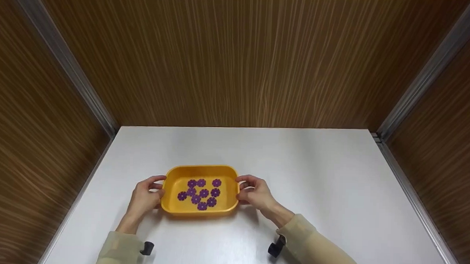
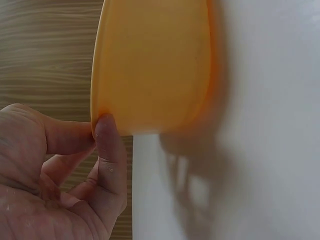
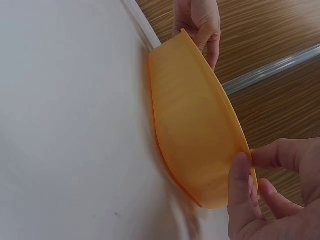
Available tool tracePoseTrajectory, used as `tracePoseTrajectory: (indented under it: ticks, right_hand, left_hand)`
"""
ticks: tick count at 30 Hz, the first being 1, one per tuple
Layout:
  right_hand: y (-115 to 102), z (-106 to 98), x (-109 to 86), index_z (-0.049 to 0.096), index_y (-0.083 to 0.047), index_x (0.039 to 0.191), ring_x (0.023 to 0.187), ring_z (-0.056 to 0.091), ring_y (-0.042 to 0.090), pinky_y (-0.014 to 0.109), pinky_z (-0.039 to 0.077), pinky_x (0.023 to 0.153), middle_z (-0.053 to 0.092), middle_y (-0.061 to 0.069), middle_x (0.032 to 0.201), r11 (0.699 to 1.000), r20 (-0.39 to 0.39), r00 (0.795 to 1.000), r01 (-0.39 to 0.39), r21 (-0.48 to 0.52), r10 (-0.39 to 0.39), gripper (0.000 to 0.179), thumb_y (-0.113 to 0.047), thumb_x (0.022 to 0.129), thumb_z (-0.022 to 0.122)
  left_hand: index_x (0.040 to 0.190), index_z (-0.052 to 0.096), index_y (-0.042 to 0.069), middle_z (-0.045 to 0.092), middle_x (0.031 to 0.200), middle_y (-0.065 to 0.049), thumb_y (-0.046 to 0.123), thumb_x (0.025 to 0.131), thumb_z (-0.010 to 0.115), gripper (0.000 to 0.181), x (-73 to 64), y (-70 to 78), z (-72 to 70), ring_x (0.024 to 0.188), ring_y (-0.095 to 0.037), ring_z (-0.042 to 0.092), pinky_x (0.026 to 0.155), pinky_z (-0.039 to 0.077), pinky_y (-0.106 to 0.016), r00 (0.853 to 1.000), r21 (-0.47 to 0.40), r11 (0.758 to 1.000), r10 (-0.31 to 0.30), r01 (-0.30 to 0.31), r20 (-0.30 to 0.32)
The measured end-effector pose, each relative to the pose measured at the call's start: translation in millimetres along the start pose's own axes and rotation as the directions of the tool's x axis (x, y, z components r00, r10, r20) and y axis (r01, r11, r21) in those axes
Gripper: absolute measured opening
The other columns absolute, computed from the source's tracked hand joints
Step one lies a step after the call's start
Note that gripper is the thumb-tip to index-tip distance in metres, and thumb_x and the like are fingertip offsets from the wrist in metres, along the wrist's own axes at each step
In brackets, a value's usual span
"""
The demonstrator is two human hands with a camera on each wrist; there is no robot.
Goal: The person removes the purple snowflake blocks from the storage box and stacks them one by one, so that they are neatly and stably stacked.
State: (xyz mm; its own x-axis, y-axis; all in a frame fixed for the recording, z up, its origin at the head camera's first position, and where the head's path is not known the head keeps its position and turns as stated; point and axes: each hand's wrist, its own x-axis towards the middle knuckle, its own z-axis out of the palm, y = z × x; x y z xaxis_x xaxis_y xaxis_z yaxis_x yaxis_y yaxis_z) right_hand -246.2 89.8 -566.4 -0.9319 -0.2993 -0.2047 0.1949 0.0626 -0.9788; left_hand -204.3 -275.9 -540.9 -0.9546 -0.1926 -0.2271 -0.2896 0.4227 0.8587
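A yellow rectangular tray (image 1: 199, 213) with rounded corners is between the two hands over the white table. Several purple flower-shaped pieces (image 1: 204, 193) lie scattered on its floor, a few touching one another. At the tray's left end the left hand (image 1: 143, 197) pinches the rim between thumb and fingers. The right hand (image 1: 258, 193) grips the rim at the opposite end in the same way. Both wrist views show the tray's outer wall (image 2: 155, 65) close to the table with a shadow beside it; whether its base touches the table I cannot tell.
The white tabletop (image 1: 315, 170) extends around the tray. Wood-grain panels (image 1: 245, 62) stand at the back and both sides, with metal strips (image 1: 421, 68) along the corners. A black device (image 1: 276, 246) is strapped at the right wrist, another black piece (image 1: 147, 248) at the left.
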Motion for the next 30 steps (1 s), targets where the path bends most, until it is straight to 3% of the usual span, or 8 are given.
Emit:
tracePoseTrajectory:
  ticks: [13, 17, 30]
  right_hand:
    - [1.8, -27.5, -10.4, 0.064, 0.007, 0.144, 0.086, 0.069, 0.016, 0.036, 0.073, 0.08, 0.061, 0.008, 0.11, 1.0, -0.02, 1.0, -0.014, -0.028, 0.013, 0.061, 0.008, 0.085, 0.076]
    - [0.1, -37.3, -13.3, 0.064, 0.006, 0.145, 0.085, 0.069, 0.015, 0.032, 0.072, 0.077, 0.061, 0.01, 0.111, 0.999, -0.03, 0.999, -0.019, -0.037, 0.017, 0.06, 0.008, 0.086, 0.075]
    - [-1.6, -72.0, -27.8, 0.063, 0.007, 0.146, 0.083, 0.067, 0.014, 0.031, 0.071, 0.075, 0.06, 0.008, 0.11, 0.997, -0.04, 0.999, -0.018, -0.074, 0.015, 0.061, 0.006, 0.087, 0.077]
  left_hand:
    - [0.147, 0.07, 0.007, 0.068, 0.127, -0.021, 0.001, 0.104, 0.065, 0.044, -3.0, 8.2, 24.8, 0.082, -0.021, 0.066, 0.068, 0.068, -0.032, 0.999, -0.025, 0.999, 0.039, -0.039, 0.008]
    - [0.147, 0.071, 0.008, 0.069, 0.127, -0.022, 0.0, 0.103, 0.066, 0.045, -1.6, 11.4, 33.0, 0.08, -0.022, 0.066, 0.069, 0.068, -0.036, 0.999, -0.051, 0.998, 0.049, -0.048, 0.01]
    - [0.146, 0.071, 0.012, 0.067, 0.128, -0.019, -0.002, 0.102, 0.064, 0.046, -0.6, 22.9, 64.4, 0.082, -0.021, 0.064, 0.064, 0.061, -0.028, 0.999, -0.128, 0.992, 0.026, -0.02, 0.047]
